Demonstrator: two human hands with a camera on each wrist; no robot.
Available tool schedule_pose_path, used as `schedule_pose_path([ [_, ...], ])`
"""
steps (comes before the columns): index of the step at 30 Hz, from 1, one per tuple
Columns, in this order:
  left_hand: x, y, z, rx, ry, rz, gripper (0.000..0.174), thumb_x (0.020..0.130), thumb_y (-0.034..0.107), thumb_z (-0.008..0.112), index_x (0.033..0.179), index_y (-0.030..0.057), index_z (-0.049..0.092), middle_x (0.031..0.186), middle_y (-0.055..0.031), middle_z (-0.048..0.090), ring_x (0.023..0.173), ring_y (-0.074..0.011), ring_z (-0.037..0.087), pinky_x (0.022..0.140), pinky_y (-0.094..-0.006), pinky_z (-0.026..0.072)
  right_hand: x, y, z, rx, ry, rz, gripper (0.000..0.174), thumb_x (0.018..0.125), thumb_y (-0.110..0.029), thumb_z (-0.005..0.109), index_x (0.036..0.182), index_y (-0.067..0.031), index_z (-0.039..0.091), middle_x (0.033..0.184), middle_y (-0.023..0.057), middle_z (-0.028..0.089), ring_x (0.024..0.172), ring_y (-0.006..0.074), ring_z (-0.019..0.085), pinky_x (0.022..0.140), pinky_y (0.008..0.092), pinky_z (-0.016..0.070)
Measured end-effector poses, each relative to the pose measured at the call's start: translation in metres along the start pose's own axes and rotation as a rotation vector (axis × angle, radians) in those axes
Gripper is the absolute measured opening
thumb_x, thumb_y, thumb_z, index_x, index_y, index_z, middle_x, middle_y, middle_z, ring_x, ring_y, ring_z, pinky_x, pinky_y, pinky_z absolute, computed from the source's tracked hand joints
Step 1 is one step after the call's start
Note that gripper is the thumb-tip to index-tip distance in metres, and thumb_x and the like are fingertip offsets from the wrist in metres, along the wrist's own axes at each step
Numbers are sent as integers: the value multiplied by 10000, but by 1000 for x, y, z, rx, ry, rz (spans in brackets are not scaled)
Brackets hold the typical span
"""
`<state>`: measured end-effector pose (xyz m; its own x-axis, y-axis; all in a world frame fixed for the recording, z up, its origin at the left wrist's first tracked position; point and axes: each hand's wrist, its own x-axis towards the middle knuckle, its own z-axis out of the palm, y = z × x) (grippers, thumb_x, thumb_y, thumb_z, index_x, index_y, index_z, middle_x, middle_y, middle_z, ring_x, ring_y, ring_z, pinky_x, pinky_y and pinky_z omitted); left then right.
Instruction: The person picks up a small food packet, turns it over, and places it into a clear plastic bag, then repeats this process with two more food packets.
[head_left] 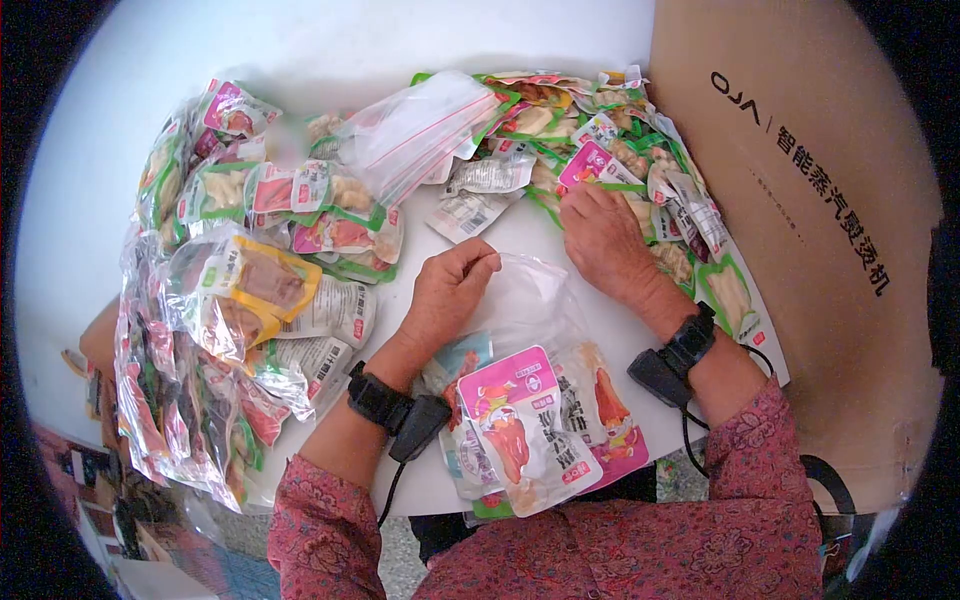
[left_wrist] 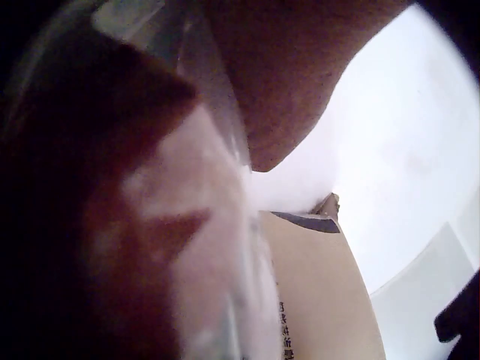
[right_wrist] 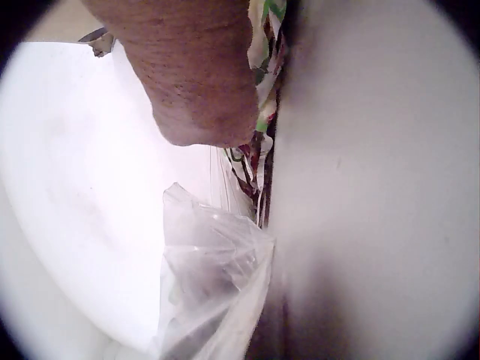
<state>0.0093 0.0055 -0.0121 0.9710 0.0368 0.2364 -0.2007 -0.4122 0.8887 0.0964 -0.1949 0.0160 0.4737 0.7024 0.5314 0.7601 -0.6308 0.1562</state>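
Clear plastic bag [head_left: 532, 285], near centre: likely light, limp, slippery; best taken by its rim. Left hand [head_left: 445, 298]: fingertips pinching the bag's far-left edge. Right hand [head_left: 608, 245]: bent fingers at a pink-labelled food pouch [head_left: 590, 164], far right; grip cannot be told.

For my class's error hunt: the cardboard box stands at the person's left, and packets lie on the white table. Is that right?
No: the head view shows the cardboard box at the person's right. Packets do lie on the white table.
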Motion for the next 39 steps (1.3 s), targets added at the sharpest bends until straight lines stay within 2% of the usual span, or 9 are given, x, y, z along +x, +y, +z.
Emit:
schedule_pose_path([
  [5, 1, 14, -4, -81, -36, -77, 89, 849, 112, 509, 819, 40, 552, 615, 16, 483, 504, -53, 410, 469, -198, 353, 1, -1, -6, 308, 372, 50, 125, 759, -146, 549, 822, -42, 519, 808, 112, 543, 773, 277, 529, 678, 349, 420],
  [7, 2, 24, -6, -138, -77, -121, 85, 851, 113, 507, 835, 45, 556, 617, 9, 489, 496, -53, 412, 458, -194, 347, 0, -1, -13, 741, 328, 374, 167, 833, -201, 506, 812, -35, 503, 715, 84, 513, 673, 242, 523, 657, 354, 422],
  [12, -3, 41, -3, -232, -234, -187, 200, 885, 230, 471, 848, 63, 576, 607, 5, 483, 490, -46, 395, 434, -177, 306, 0, 24, 3, 1018, 432, 573, 217, 888, -251, 461, 862, -42, 513, 707, -1, 435, 710, 117, 493, 690, 290, 427],
  [14, -6, 40, -2, -375, -341, -283, 343, 895, 382, 412, 929, 73, 556, 631, 8, 485, 489, -36, 370, 424, -167, 271, 2, 21, 5, 1764, 559, 678, 182, 898, -219, 447, 912, -58, 530, 819, 13, 552, 801, 115, 530, 713, 243, 433],
  [17, -10, 45, 6, -477, -291, -240, 442, 884, 474, 363, 1009, 76, 508, 683, 13, 489, 500, -37, 358, 421, -170, 256, 2, 12, 9, 2082, 393, 757, 204, 893, -231, 452, 968, -59, 533, 938, 48, 582, 865, 142, 558, 757, 283, 462],
  [23, -5, 32, 11, -817, 89, -331, 284, 884, 330, 458, 991, 69, 487, 792, -26, 550, 577, -55, 470, 434, -181, 347, -1, -5, 15, 2271, 188, 685, 163, 877, -250, 485, 928, -97, 505, 903, 21, 570, 860, 132, 554, 754, 301, 466],
  [29, -1, 8, 0, -1103, -58, -229, 222, 860, 222, 513, 973, 32, 505, 908, -93, 586, 711, -106, 551, 535, -192, 433, -2, -22, 10, 2264, -197, 557, 319, 838, -283, 542, 1081, -96, 455, 933, 25, 556, 858, 140, 552, 704, 296, 462],
  [36, -7, 27, 12, -811, 13, -277, 269, 879, 217, 472, 1030, -5, 489, 922, -120, 583, 757, -123, 559, 593, -178, 451, -5, -8, 18, 2105, 14, 666, 349, 792, -168, 574, 1106, -79, 451, 914, 42, 563, 820, 140, 565, 628, 258, 439],
  [39, -6, 22, 8, -783, -51, -295, 283, 888, 254, 462, 1045, 20, 492, 890, -97, 583, 660, -104, 540, 480, -160, 404, -4, -6, 15, 2114, 45, 670, 361, 770, -110, 562, 1109, -69, 444, 891, 45, 568, 789, 141, 570, 615, 261, 449],
])
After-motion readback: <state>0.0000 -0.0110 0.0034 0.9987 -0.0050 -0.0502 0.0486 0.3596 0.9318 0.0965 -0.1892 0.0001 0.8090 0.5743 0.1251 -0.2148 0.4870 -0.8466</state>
